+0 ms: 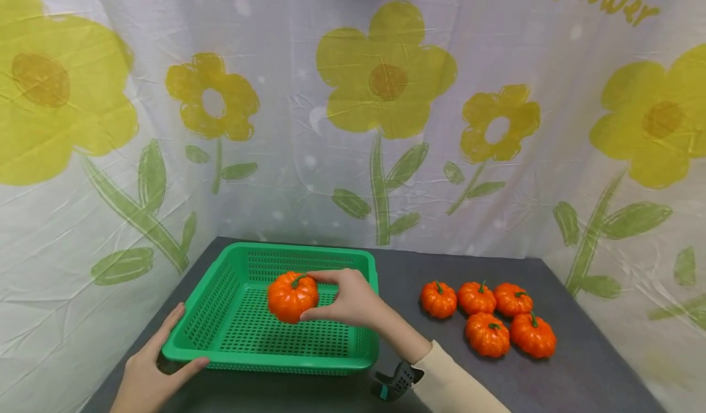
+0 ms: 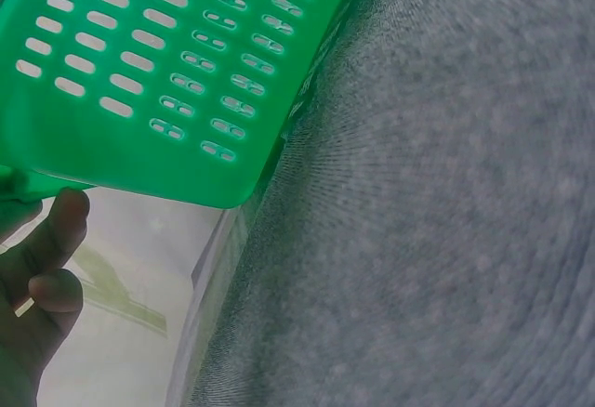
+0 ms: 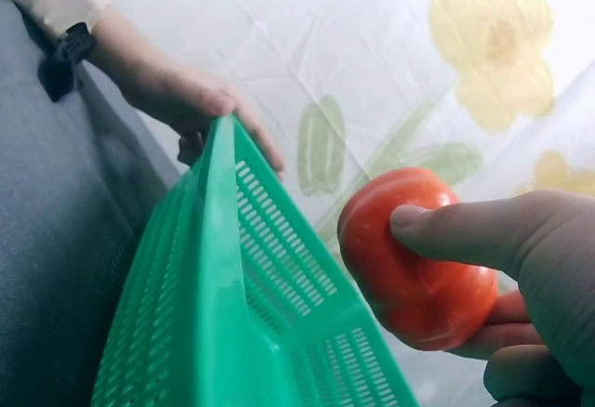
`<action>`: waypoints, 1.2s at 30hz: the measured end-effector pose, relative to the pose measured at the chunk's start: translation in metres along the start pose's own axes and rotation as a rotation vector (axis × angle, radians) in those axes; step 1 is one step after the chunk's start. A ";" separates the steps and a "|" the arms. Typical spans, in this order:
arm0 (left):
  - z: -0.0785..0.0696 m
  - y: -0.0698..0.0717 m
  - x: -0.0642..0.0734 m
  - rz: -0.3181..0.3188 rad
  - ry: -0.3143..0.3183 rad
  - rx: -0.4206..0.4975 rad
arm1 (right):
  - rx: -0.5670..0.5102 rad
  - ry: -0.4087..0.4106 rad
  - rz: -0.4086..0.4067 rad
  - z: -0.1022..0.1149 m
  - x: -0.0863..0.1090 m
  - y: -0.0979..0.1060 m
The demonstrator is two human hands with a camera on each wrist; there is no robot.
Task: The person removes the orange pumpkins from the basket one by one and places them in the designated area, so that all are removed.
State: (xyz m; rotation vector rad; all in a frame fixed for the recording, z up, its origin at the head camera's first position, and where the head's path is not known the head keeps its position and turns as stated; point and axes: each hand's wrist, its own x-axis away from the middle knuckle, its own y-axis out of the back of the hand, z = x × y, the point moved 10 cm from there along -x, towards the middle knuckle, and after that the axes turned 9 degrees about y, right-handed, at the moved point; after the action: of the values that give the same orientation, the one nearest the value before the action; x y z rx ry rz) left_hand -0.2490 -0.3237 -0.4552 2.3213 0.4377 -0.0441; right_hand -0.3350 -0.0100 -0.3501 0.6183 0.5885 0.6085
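Observation:
A small orange pumpkin (image 1: 292,296) with a green stem is pinched between the thumb and fingers of my right hand (image 1: 350,299). It is held over the inside of a green plastic basket (image 1: 276,361) with slotted walls. In the right wrist view the pumpkin (image 3: 418,258) shows the thumb pressed on its side. My left hand (image 1: 149,364) grips the basket's near left corner, thumb on the front rim and fingers along the left side. Curled fingers (image 2: 56,240) show below the rim in the left wrist view.
Several more pumpkins (image 1: 488,333) sit grouped on the dark grey table (image 1: 419,364) to the right of the basket. A curtain (image 1: 287,155) printed with yellow flowers hangs behind and at both sides of the table. A black band (image 1: 397,379) is on the right wrist.

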 end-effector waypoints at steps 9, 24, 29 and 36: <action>0.002 0.000 -0.001 0.010 0.013 -0.016 | -0.060 -0.044 -0.085 -0.013 0.026 0.016; -0.002 0.002 0.001 -0.031 -0.034 0.010 | -0.078 -0.098 -0.217 -0.033 0.069 0.041; -0.002 0.000 0.002 -0.026 -0.029 0.010 | -0.058 -0.149 -0.304 -0.044 0.092 0.055; 0.000 -0.001 0.001 -0.002 -0.014 0.015 | -0.025 -0.210 -0.398 -0.057 0.126 0.073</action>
State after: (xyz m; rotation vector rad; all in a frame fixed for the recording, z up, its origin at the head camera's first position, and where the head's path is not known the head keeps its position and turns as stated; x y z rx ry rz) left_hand -0.2484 -0.3227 -0.4565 2.3335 0.4344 -0.0648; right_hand -0.3122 0.1417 -0.3782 0.5145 0.4874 0.1741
